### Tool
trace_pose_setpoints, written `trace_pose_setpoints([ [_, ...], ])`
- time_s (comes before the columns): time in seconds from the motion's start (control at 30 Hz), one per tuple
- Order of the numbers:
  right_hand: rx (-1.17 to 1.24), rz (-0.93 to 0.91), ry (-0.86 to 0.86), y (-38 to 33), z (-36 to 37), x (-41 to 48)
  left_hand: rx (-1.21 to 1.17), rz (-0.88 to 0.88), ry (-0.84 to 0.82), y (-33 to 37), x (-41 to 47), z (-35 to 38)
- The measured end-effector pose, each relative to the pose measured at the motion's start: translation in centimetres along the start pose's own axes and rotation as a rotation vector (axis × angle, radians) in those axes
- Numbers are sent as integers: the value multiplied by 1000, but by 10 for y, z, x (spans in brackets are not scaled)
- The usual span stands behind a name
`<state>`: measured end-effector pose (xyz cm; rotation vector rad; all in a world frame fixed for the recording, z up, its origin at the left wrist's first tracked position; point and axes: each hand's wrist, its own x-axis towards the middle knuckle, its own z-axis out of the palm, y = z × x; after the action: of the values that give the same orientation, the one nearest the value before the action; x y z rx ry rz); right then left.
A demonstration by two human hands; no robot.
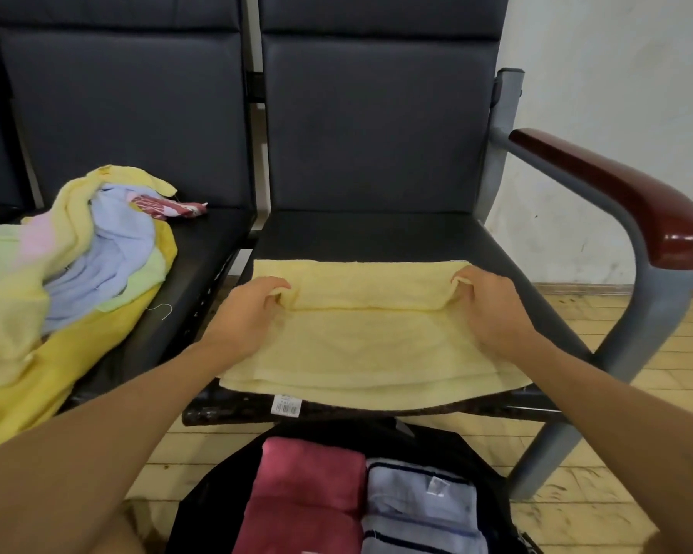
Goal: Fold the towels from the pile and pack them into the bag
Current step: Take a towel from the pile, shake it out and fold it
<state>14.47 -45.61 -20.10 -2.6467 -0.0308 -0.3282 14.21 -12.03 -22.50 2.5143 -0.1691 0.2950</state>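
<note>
**Q:** Head view: where is the towel being folded?

**A:** A pale yellow towel (369,345) lies on the dark seat (377,237) of a chair, straight ahead of the person. Its long axis runs left to right. Its near edge hangs just over the seat front, and a small white label (285,405) dangles below it.

**Q:** What are the hands doing?

**A:** Each grips one end. The left hand (249,309) has its fingers curled round a tuck of cloth at the left end. The right hand (493,309) pinches the matching tuck at the right end. A raised crease runs straight across the towel between them. Both hands sit equally close to the cloth, so the next fold likely moves that crease across the short axis. I cannot tell whether it will go toward the body or away from it.

**Q:** What are the materials like?

**A:** The towel is soft, limp terry that sags where it is lifted. The seat looks like smooth matte padding. A glossy dark red armrest (617,193) curves along the right side.

**Q:** Where are the pile and the bag?

**A:** The pile (69,273) sits on the next seat to the left. It is a crumpled heap of yellow, blue, green and pink cloth, nearer the left hand. The black bag (201,501) stands open on the floor below the seat front, closest to the person. Inside it, a folded red towel (305,493) lies touching a folded blue towel (421,509) with dark stripes.
</note>
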Motion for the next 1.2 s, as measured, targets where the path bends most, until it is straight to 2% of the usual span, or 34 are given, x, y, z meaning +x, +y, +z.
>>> trace_pose_setpoints([
  [0.17,124,-66,186,-10,-26,-14,-158,125,235,15,-10,-32],
  [0.27,183,-86,268,-11,-43,-31,-205,109,271,21,-22,-53],
  [0.33,193,-122,263,-9,-54,-42,-218,94,256,23,-35,-63],
  [0.43,140,-209,187,0,-69,-58,-248,95,165,28,-53,-76],
  [0.6,29,-291,28,14,-87,-74,-164,168,-71,23,-73,-88],
  [0.7,-88,-288,-184,23,-85,-75,-48,79,-290,19,-77,-87],
  [0.8,-173,-232,-354,31,-79,-71,-69,-18,-482,17,-76,-85],
  [0.87,-146,-178,-324,32,-78,-66,-96,-59,-422,17,-72,-82],
  [0.93,-151,-138,-261,30,-74,-60,21,-43,-257,16,-65,-76],
  [1.0,-183,-82,-227,28,-68,-56,122,-71,-177,12,-58,-66],
  [1.13,-179,139,-282,23,-53,-45,216,-382,-286,5,-43,-52],
  [1.2,-132,233,-314,17,-49,-40,263,-454,-325,6,-39,-47],
])
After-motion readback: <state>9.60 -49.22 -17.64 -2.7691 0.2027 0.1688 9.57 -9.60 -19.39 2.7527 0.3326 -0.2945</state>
